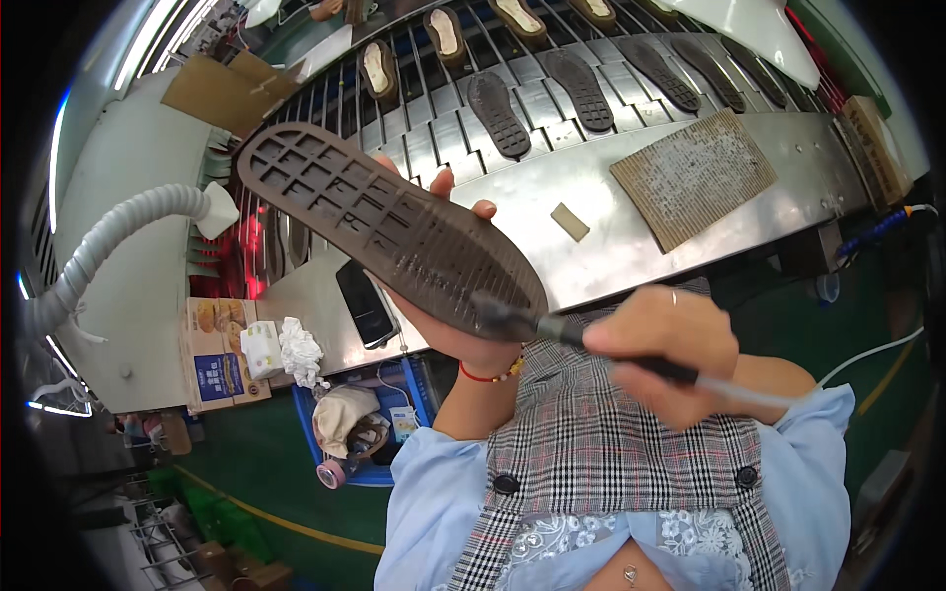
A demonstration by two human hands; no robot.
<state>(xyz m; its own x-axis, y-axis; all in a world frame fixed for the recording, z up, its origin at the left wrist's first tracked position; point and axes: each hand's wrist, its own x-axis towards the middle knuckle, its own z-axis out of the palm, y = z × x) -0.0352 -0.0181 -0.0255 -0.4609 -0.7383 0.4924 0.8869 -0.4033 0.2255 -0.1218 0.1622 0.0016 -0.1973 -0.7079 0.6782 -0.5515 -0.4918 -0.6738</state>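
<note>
A dark brown shoe sole (pixel 379 222) lies aslant in front of me, its tread of square recesses facing up and its near end ribbed and wet-looking. My left hand (pixel 443 330) is closed round the sole from underneath, with fingertips showing past its far edge. In my right hand (pixel 670 350) is a black-handled brush (pixel 562 330), with a pale tube running from its rear end. The brush's dark, motion-blurred tip is at the ribbed end of the sole. What lies under the sole is hidden.
Beyond the sole, a slatted metal conveyor (pixel 443 138) carries several soles and light-lined shoe parts. A textured board (pixel 695 177) and small beige strip (pixel 570 222) lie on the metal ledge. Left are a ribbed hose (pixel 108 236), phone (pixel 365 303), crumpled tissue (pixel 301 352) and blue basket (pixel 310 424).
</note>
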